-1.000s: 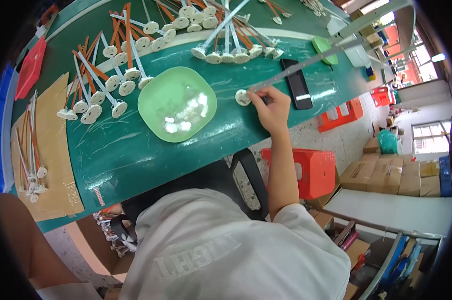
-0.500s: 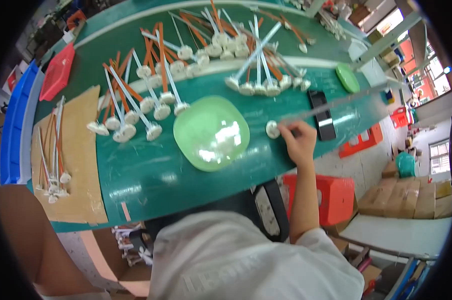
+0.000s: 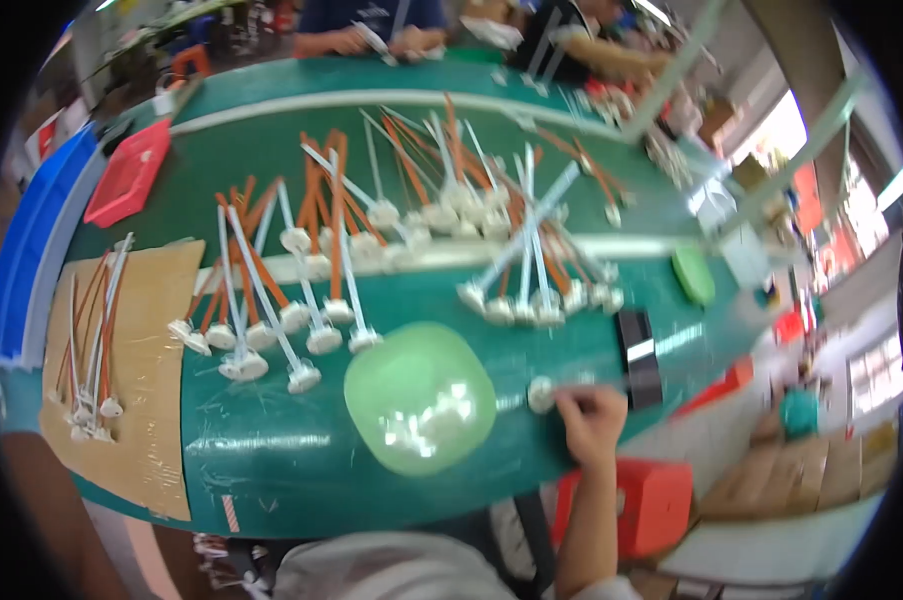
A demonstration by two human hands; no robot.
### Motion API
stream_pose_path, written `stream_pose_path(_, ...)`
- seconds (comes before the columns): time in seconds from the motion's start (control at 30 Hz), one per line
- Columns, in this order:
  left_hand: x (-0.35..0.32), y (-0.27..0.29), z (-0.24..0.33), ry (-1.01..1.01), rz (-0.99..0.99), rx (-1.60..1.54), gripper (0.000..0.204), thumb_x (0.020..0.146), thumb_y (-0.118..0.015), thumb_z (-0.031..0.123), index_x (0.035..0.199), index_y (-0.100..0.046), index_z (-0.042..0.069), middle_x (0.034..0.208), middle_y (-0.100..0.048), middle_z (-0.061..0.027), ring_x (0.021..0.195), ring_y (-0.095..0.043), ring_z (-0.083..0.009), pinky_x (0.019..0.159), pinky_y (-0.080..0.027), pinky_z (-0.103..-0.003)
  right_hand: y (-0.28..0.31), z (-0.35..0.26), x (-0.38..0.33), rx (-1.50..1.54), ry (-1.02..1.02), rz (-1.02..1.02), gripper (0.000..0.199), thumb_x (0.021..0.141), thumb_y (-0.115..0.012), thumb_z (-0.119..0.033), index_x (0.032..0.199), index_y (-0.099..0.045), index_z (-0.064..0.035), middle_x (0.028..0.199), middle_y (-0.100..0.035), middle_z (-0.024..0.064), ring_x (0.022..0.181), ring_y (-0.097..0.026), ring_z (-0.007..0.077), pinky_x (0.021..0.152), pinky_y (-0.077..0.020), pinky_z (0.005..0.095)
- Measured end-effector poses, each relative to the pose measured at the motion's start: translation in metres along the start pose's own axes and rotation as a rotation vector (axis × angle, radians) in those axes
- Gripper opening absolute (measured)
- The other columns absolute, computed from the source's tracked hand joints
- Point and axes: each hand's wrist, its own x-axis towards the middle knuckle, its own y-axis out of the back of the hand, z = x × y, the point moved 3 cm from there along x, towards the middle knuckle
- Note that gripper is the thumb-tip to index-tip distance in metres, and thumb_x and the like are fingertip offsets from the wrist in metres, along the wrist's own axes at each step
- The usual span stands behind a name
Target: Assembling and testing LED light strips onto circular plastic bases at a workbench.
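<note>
My right hand is closed in a pinch over the green table, right of the pale green plate. It grips a strip-like piece with a round white head; the head sticks out left of my fingertips, and the strip runs off to the right, blurred. Just beyond the hand lies a black rectangular object. Part of my left arm shows at the lower left, but the left hand is out of the picture. Similar pieces with white heads and white or orange strips lie in groups, one being the right-hand group.
Cardboard on the left carries a small bundle of these pieces. Beyond it are a red basket and a blue tray. A small green dish sits at the right. Two people work across the table. A red stool stands below.
The view has tilted up, so everything sits lower in the picture and two people across the table now show. My right hand keeps its pinch on the piece, roughly in the same place.
</note>
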Motion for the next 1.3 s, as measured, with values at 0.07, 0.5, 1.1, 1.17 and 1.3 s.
stream_pose_path(0.07,0.012,-0.001,-0.006,-0.067,0.029,0.014,0.035,0.087,-0.069,0.020,0.118,-0.066,0.003,0.109,-0.070,-0.0137,0.100,-0.067,-0.0240,0.088,-0.051,-0.037,0.005,0.016,0.004,0.199,0.027,0.043,0.002,0.078,-0.074,0.004,0.080,-0.073,0.0028,0.073,-0.071,0.0085,0.070,-0.068,0.0134,0.064,-0.0514,0.0259)
stream_pose_path(0.5,-0.019,0.050,0.027,0.198,0.052,0.099,0.034,0.089,-0.066,0.015,0.120,-0.064,0.001,0.109,-0.068,-0.0140,0.101,-0.066,-0.0260,0.091,-0.050,-0.038,0.009,0.026,0.000,0.169,-0.001,0.001,0.009,0.080,-0.071,0.009,0.083,-0.067,0.0020,0.082,-0.071,0.0082,0.075,-0.065,0.0127,0.069,-0.0523,0.0261)
stream_pose_path(1.1,-0.049,0.037,0.046,0.188,0.063,0.014,0.033,0.091,-0.062,0.009,0.123,-0.060,-0.001,0.110,-0.066,-0.0146,0.103,-0.065,-0.0286,0.095,-0.048,-0.039,0.001,0.015,0.005,0.402,-0.250,0.105,0.009,0.078,-0.073,0.007,0.082,-0.067,0.0014,0.082,-0.070,0.0073,0.068,-0.063,0.0103,0.059,-0.0474,0.0231)
stream_pose_path(1.17,-0.056,0.030,0.055,0.192,0.056,0.022,0.033,0.091,-0.062,0.008,0.123,-0.060,-0.001,0.110,-0.066,-0.0146,0.103,-0.065,-0.0289,0.096,-0.048,-0.039,0.004,-0.009,0.014,0.577,-0.281,0.060,0.011,0.077,-0.073,0.009,0.081,-0.067,0.0010,0.081,-0.070,0.0081,0.069,-0.065,0.0118,0.060,-0.0490,0.0238)
stream_pose_path(1.3,-0.073,0.018,0.069,0.181,0.022,0.034,0.033,0.092,-0.061,0.007,0.124,-0.059,-0.002,0.110,-0.066,-0.0147,0.103,-0.064,-0.0295,0.097,-0.048,-0.040,-0.001,-0.072,0.033,0.886,-0.315,-0.178,0.013,0.076,-0.076,0.011,0.080,-0.068,0.0012,0.084,-0.072,0.0107,0.073,-0.067,0.0133,0.061,-0.0521,0.0255)
